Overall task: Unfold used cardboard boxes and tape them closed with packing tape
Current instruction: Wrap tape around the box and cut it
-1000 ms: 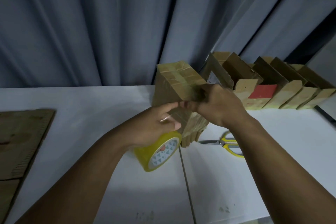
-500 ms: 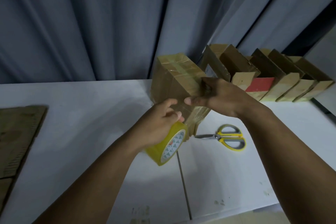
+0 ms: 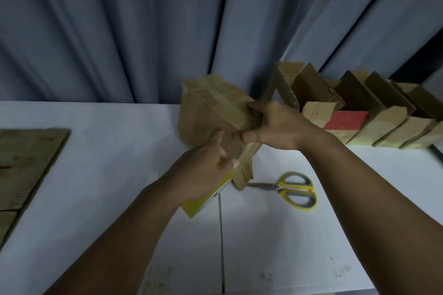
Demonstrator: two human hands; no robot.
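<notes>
A brown cardboard box [image 3: 211, 108], wrapped with strips of clear tape, stands tilted on the white table [image 3: 107, 175]. My right hand [image 3: 271, 127] grips its right upper edge, fingers over the corner and thumb on the near face. My left hand [image 3: 203, 175] holds a yellow roll of packing tape [image 3: 203, 201] against the box's lower near face; most of the roll is hidden under the hand. The box's loose bottom flaps [image 3: 243, 175] touch the table.
Yellow-handled scissors [image 3: 290, 188] lie on the table just right of the box. A row of open cardboard boxes [image 3: 359, 108], one with a red flap, stands at the back right. Flat cardboard sheets [image 3: 24, 163] lie at the left edge. Grey curtains hang behind.
My left hand has brought the tape roll up and closer against the box's near face. My right hand has kept its grip on the box's upper right edge.
</notes>
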